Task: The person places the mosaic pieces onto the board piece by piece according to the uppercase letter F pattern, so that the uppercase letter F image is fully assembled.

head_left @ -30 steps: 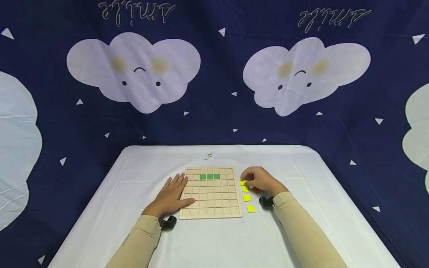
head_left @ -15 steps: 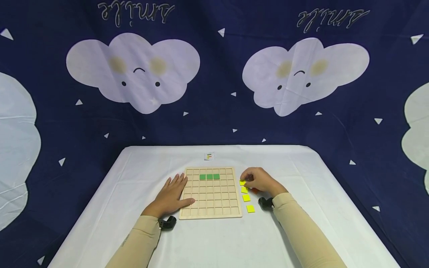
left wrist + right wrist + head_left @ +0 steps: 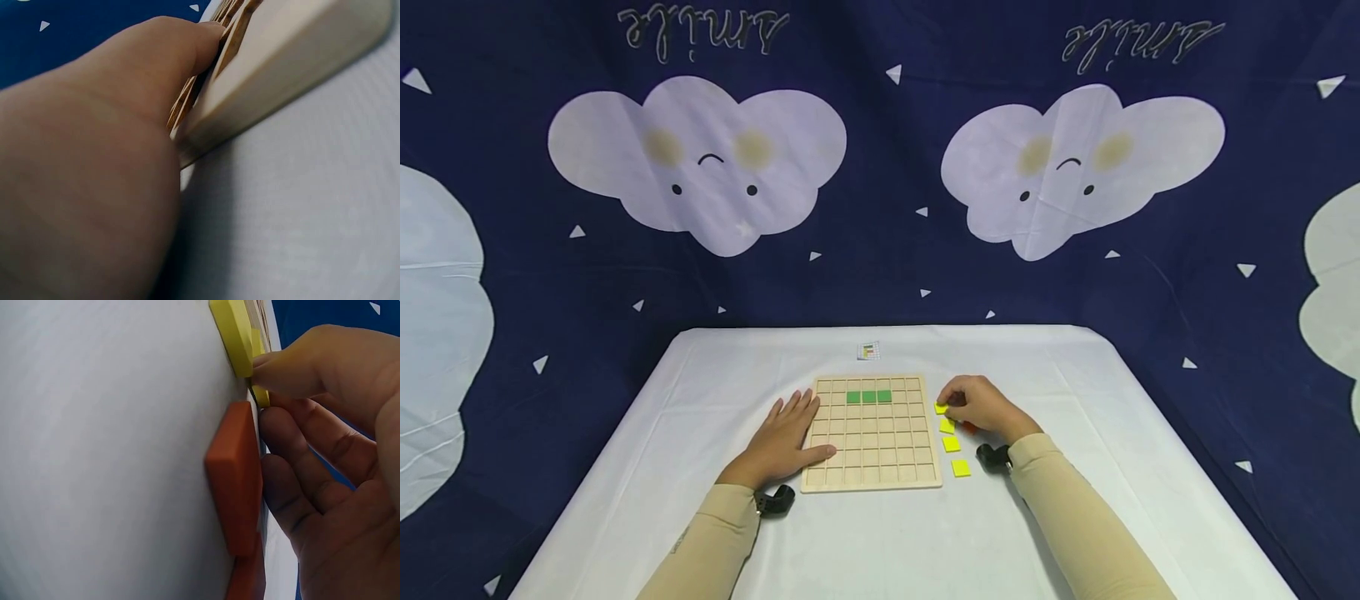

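My left hand lies flat with fingers spread at the left side of a wooden grid board. Its thumb reaches over the rim, as the left wrist view also shows. Three green tiles sit side by side in one of the board's upper rows. To the right of the board, my right hand pinches the farthest yellow tile between thumb and fingers; part of that tile is hidden. Other yellow tiles run down toward me. Orange tiles lie beneath the right palm, mostly covered in the head view.
A small card with a coloured pattern lies beyond the board. White cloth covers the table. Behind it hangs a dark blue curtain printed with clouds.
The farthest yellow tile has shifted very slightly left and the yellow one beside it has turned a little. My left hand stays where it was.
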{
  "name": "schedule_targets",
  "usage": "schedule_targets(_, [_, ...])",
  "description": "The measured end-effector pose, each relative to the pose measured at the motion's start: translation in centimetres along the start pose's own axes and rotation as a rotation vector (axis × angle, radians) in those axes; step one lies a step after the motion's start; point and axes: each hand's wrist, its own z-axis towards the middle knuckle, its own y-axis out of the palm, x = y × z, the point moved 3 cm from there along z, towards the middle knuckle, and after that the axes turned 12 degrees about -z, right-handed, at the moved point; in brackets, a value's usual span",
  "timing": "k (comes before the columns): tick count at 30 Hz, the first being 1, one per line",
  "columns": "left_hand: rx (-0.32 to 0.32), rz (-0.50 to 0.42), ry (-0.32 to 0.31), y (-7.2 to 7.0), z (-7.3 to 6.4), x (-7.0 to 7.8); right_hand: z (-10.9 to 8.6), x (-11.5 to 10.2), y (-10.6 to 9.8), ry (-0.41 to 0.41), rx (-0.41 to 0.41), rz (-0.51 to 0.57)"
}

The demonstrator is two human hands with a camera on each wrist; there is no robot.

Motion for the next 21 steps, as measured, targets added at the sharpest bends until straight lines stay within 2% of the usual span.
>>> schedule_targets(7, [-0.03,0.013,-0.03,-0.2,0.0,0.2,0.4,-0.2,0.0,0.031,-0.01,0.012])
schedule_targets(16, [-0.027,0.02,-0.026,-0.2,0.0,0.0,1.0,-1.6,-0.2,-0.028,0.034,0.004])
schedule_targets(21, [-0.016,0.01,-0.015,-0.1,0.1,0.0,1.8,-3.0,0.0,-0.095,0.054,0.007])
